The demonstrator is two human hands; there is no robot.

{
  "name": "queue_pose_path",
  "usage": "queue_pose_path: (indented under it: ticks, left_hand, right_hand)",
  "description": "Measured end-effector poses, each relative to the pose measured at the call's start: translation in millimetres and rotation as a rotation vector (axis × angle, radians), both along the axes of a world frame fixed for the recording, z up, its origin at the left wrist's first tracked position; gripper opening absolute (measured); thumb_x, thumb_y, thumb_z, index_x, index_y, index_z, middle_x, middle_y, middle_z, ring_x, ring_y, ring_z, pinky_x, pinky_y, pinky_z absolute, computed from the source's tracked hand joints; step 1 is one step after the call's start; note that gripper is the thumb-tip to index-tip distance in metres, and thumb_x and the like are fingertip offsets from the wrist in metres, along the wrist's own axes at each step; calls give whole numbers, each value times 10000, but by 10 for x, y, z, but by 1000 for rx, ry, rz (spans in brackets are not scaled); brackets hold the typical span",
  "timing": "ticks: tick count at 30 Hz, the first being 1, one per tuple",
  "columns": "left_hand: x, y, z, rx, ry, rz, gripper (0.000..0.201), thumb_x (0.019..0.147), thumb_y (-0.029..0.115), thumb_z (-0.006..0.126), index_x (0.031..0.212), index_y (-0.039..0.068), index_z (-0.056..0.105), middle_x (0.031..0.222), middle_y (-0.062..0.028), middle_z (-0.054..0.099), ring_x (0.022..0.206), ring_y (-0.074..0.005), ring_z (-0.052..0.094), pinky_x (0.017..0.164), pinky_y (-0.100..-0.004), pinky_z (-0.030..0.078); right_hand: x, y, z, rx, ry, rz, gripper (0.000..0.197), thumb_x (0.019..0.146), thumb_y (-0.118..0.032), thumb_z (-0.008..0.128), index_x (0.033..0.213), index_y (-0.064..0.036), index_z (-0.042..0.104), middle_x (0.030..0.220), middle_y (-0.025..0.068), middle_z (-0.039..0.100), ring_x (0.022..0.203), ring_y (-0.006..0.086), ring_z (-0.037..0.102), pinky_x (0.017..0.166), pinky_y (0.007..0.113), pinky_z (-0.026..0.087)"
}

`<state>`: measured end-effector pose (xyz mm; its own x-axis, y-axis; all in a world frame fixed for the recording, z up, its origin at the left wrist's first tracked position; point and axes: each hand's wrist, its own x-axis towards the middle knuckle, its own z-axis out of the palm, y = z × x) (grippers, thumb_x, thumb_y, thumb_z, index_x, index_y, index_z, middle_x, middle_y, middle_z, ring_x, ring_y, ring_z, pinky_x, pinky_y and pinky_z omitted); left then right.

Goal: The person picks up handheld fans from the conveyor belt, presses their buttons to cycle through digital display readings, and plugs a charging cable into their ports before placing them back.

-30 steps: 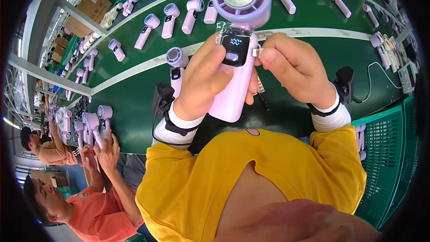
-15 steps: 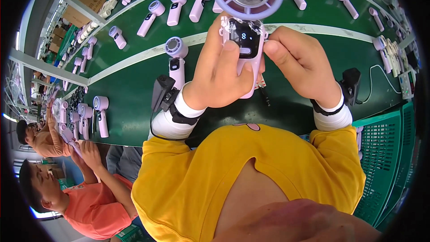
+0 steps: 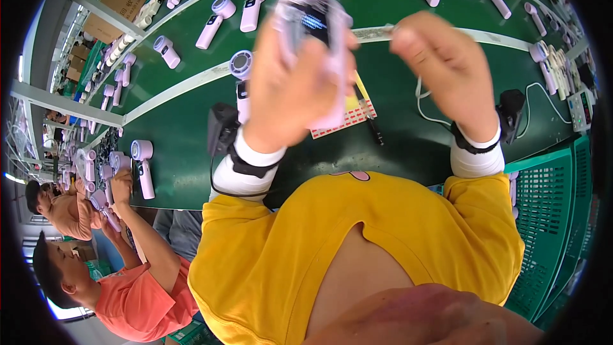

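Observation:
My left hand (image 3: pixel 287 89) is wrapped round the handle of a light-purple handheld fan (image 3: pixel 335 83). Motion blurs this fan; its round head is cut off by the top edge, and its dark display shows lit marks. To the right, my right hand (image 3: pixel 447 67) is raised apart from the fan, thumb and fingers curled together. Whatever its fingertips hold, if anything, cannot be made out. A white cable (image 3: pixel 429 110) hangs just below that hand. Under the fan lie a sheet with red marks (image 3: pixel 341 124) and a black pen (image 3: pixel 377 129).
Another purple fan (image 3: pixel 242 83) lies left of my left hand, and one (image 3: pixel 145 169) stands farther left. Several fans lie beyond the pale rail (image 3: pixel 191 92). Green crates (image 3: pixel 543 211) stand at the right. A co-worker in an orange shirt (image 3: pixel 137 297) handles fans at the left.
My left hand has moved the fan up and left, tilting it. My right hand has come away from the fan's side, up and right. The marked sheet and the cable now show.

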<state>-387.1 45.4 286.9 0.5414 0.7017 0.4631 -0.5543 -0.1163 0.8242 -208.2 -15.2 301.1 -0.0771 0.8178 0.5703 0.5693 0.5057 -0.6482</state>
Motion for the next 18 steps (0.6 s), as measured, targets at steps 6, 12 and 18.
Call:
queue_pose_path:
  ticks: [6,12,18]
  left_hand:
    - [-620,-545,116,534,-650,157,381,778,233,551,1132,158,434,1029,-95,467,768,-190,463,706,-331,410]
    - [-722,-730,292,394,-348,398,442,758,233,585,1161,158,420,1037,-9,473,792,-171,469,681,-319,400]
    - [-175,-363,7,260,-271,510,417,782,229,575,1130,54,427,1099,-76,516,913,-180,518,791,-342,416]
  right_hand:
    - [278,-150,115,230,387,-202,195,891,-179,480,930,-15,577,808,-8,548,610,38,387,542,174,285]
    - [288,-102,95,292,435,-205,227,893,-193,477,970,-4,576,802,8,544,588,29,343,530,168,244]
    - [629,-376,178,554,497,-150,282,904,-193,430,935,63,543,679,1,459,553,54,297,508,205,217]
